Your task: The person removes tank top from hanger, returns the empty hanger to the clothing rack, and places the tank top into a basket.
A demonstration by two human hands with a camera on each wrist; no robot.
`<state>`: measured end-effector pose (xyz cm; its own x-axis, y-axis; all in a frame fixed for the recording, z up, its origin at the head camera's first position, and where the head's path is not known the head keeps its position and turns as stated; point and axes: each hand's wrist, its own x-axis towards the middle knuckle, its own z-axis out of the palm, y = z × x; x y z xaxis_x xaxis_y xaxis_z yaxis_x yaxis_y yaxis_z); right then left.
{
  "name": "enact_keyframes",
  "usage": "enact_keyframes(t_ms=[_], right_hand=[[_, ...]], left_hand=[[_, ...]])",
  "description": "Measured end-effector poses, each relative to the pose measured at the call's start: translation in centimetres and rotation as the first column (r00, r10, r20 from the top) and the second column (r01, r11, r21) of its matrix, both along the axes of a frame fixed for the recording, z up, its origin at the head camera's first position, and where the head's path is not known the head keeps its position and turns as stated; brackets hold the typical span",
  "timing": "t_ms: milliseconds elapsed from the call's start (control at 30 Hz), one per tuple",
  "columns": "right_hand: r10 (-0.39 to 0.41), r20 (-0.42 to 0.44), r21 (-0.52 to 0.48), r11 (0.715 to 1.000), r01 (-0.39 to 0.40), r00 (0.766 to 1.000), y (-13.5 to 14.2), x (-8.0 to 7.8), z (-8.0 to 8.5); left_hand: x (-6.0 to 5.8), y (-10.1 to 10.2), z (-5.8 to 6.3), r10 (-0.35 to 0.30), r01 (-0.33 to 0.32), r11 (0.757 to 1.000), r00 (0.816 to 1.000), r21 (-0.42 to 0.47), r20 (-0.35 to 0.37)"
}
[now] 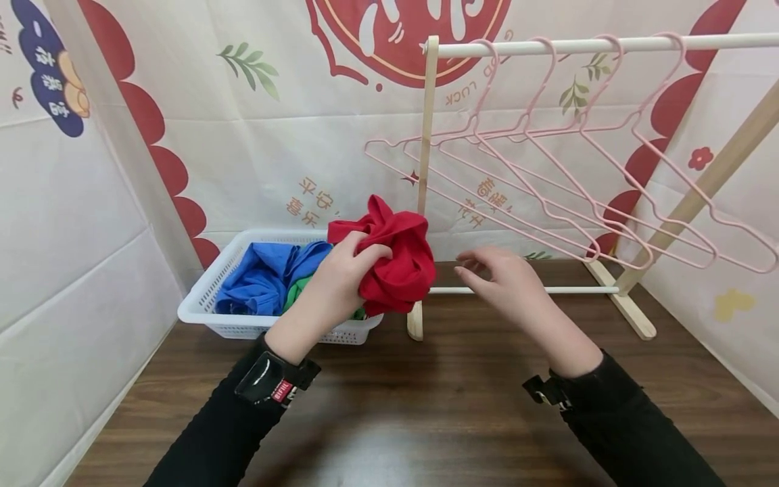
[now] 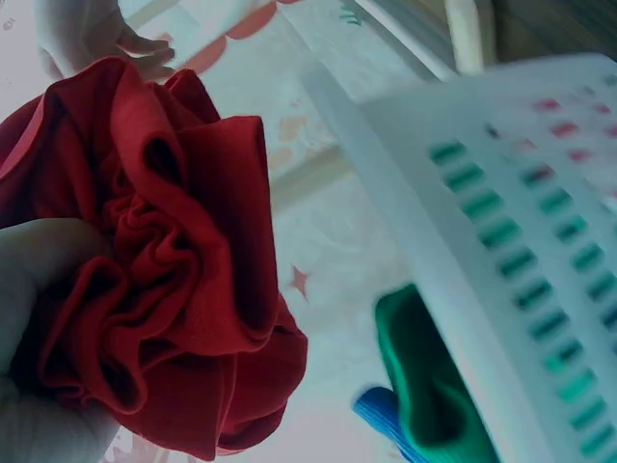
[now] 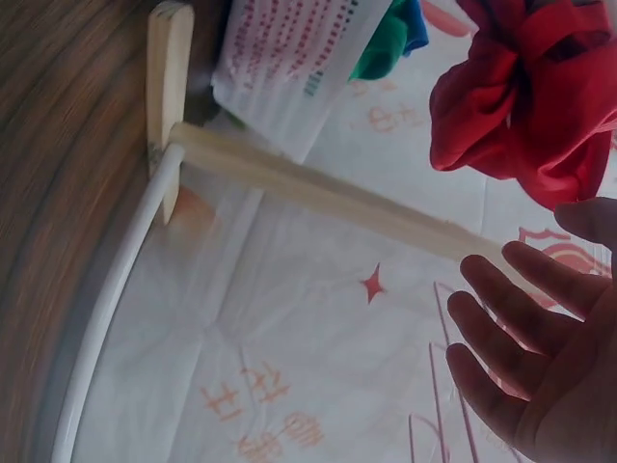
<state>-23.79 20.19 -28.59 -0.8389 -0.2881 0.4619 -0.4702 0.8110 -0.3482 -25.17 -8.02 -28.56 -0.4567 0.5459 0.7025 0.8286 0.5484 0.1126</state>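
Note:
A bunched red cloth garment (image 1: 398, 257) is gripped by my left hand (image 1: 343, 270), raised over the right end of the white basket (image 1: 243, 329). In the left wrist view the red garment (image 2: 183, 260) hangs in crumpled folds, the thumb and fingers at its side. My right hand (image 1: 502, 274) is apart from it, just to the right, and holds nothing. The right wrist view shows that hand's fingers (image 3: 492, 309) relaxed and spread below the red garment (image 3: 530, 106). Inside the basket lie a blue garment (image 1: 262, 277) and a green one (image 1: 297, 289), partly hidden by my left arm.
Right of the basket stands a wooden rack with a white top rail (image 1: 578, 45) and a lower white bar (image 1: 548, 290). Several pink hangers (image 1: 541, 196) hang from the rail. Printed cloth walls (image 1: 255, 169) close in the brown table (image 1: 389, 406) at the back and sides.

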Motion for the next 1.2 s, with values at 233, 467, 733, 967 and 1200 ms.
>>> enact_keyframes(t_ms=[233,467,733,967,1200], right_hand=[[0.006,-0.015,0.002,1.000,-0.006,1.000,-1.1,0.1,0.1],[0.017,0.035,-0.028,0.999,-0.016,0.999,-1.7,0.0,-0.2],[0.005,0.047,-0.024,1.000,-0.004,0.999,-1.7,-0.2,-0.4],[-0.020,0.061,-0.007,1.000,0.020,0.998,-1.4,-0.1,-0.6],[-0.015,0.067,-0.006,1.000,0.015,0.998,-1.3,-0.2,-0.6]], left_hand=[[-1.2,-2.5,-0.5,0.106,-0.106,0.994,0.994,0.010,-0.007],[-2.3,-6.2,-1.2,0.210,-0.213,0.976,0.976,0.049,0.057],[-3.0,-9.1,-1.8,0.319,-0.332,0.938,0.938,0.096,0.134],[-3.5,-10.4,-2.8,0.405,-0.430,0.897,0.893,0.106,0.194],[-3.6,-9.8,-3.5,0.401,-0.424,0.905,0.867,0.016,0.295]])
